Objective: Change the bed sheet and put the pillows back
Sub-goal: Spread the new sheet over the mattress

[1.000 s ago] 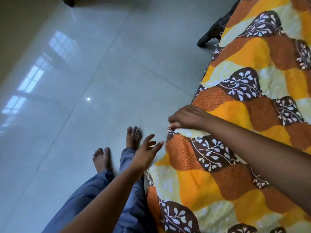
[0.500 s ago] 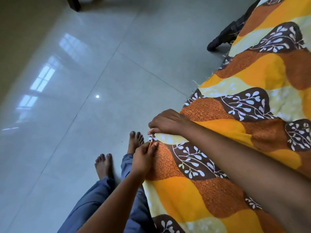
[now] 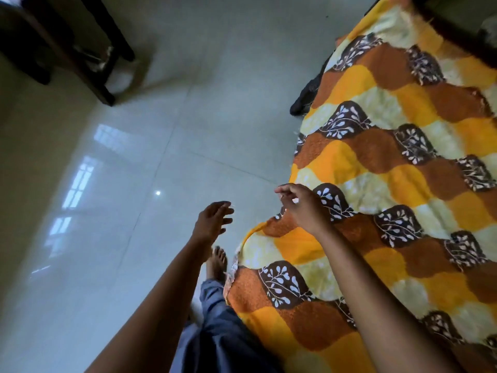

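Letting go now: both hands have lifted off the bed sheet. Left hand hovers over the floor, fingers spread and empty; right hand loosely curled above the draped edge, gripping nothing. Sheet looks spread; pillows unseen.

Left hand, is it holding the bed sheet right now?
No, the left hand hangs open over the floor tiles with fingers spread, apart from the bed sheet.
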Motion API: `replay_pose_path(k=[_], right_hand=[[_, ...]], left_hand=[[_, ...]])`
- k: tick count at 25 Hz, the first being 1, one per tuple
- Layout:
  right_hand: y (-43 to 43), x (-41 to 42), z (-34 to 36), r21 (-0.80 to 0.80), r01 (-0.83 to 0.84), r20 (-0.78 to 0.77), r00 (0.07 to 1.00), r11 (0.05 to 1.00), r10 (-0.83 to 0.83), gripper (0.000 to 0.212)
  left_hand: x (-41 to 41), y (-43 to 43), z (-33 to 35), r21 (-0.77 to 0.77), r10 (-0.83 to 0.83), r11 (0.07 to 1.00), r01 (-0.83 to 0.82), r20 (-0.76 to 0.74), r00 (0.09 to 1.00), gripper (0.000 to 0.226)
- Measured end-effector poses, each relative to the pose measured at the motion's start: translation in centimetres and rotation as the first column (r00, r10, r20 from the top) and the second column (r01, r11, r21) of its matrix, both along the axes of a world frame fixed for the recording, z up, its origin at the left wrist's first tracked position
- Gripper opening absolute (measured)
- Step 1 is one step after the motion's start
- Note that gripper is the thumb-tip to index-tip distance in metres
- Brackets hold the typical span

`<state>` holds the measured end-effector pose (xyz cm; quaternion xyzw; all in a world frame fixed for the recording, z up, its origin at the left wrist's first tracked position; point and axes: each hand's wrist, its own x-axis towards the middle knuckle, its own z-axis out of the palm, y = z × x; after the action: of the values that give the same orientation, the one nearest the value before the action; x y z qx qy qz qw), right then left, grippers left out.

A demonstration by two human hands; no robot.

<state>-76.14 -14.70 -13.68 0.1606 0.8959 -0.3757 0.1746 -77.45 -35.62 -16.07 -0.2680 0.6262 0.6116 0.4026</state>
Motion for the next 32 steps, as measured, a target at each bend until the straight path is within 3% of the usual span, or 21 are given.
replay_pose_path(k=[4, 8, 16, 20, 23, 27, 30, 32], right_hand=[[1.6, -0.1, 3.4, -0.061, 0.214, -0.008, 0.977, 0.975, -0.215, 0.018], [3.7, -2.4, 7.6, -0.054, 0.322, -0.06, 0.944, 0.945, -0.325, 0.018], [11.1, -14.5, 11.9, -0.036, 0.475, -0.309, 0.831, 0.879, -0.462, 0.018], [18.3, -23.7, 10.8, 0.121, 0.443, -0.378, 0.848, 0.888, -0.372, 0.018], [23.1, -28.3, 8.2, 0.345, 0.321, -0.399, 0.901, 0.882, -0.171, 0.02], [27.6, -31.3, 2.9, 0.511, 0.148, -0.248, 0.969, 0.847, -0.019, 0.046], [29.6, -32.7, 0.3, 0.54, 0.085, -0.22, 0.974, 0.838, 0.044, 0.056], [30.1, -33.9, -0.2, 0.612, 0.013, -0.159, 0.982, 0.791, 0.107, 0.053]], left_hand=[[-3.6, 1.3, 4.4, -0.062, -0.154, 0.987, 0.146, -0.147, 0.977, 0.02], [-7.5, 4.5, 7.2, -0.114, -0.324, 0.946, 0.304, -0.261, 0.909, 0.031], [-23.8, 14.7, 9.4, -0.202, -0.566, 0.81, 0.551, -0.519, 0.641, 0.027], [-33.6, 21.8, 6.9, -0.241, -0.585, 0.775, 0.584, -0.623, 0.519, 0.028], [-37.9, 26.2, 4.1, -0.223, -0.571, 0.747, 0.626, -0.697, 0.434, 0.035], [-41.8, 31.0, -3.1, -0.384, -0.579, 0.675, 0.63, -0.805, 0.131, 0.049], [-43.2, 34.2, -7.8, -0.302, -0.46, 0.728, 0.616, -0.881, 0.113, 0.05], [-43.1, 36.3, -9.6, -0.187, -0.397, 0.738, 0.648, -0.897, 0.194, 0.046]])
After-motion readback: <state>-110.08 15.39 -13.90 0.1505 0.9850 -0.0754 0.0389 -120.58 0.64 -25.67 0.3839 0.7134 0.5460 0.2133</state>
